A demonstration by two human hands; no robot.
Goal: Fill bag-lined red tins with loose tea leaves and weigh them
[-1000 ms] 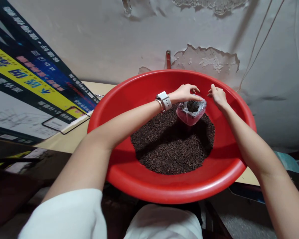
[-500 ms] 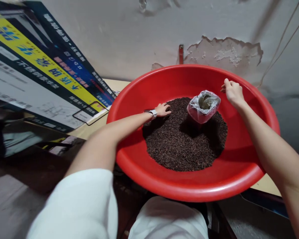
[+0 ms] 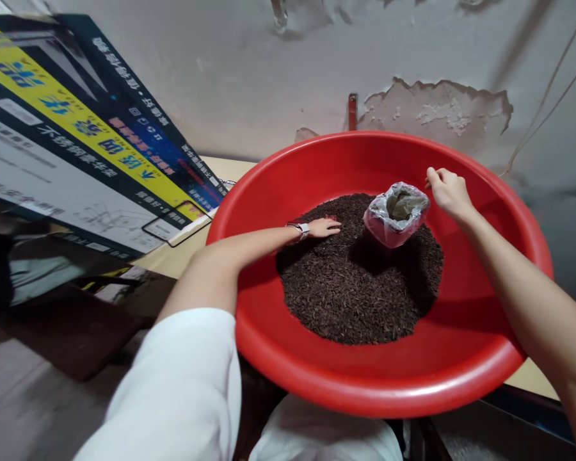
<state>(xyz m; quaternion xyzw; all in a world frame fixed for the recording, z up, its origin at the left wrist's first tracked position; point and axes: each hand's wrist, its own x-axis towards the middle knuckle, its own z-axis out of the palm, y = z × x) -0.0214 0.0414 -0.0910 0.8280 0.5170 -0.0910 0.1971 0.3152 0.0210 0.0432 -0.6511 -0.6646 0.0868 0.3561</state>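
A dark brown heap of small, slender pieces (image 3: 350,301), perhaps loose tea or seeds, lies in a wide red plastic basin (image 3: 480,320). On the heap stands a clear plastic bag (image 3: 388,235), its mouth open upward and something greenish-brown inside. My left hand (image 3: 323,227) rests on the left part of the heap, open, fingers stretched flat toward the bag. Just right of the bag's rim hangs my right hand (image 3: 448,191), fingers curled together. What it pinches, if anything, is too small to make out.
The basin sits on a pale tabletop (image 3: 228,168) against a wall with peeling plaster (image 3: 441,109). At the left leans a large printed cardboard box (image 3: 91,134) with a black wire frame (image 3: 173,240) by its lower corner. Cords (image 3: 542,109) hang at the right.
My left hand has slid a little right over the heap, its fingers now flatter. The right hand has come closer to the bag's rim. The whole view has shifted slightly.
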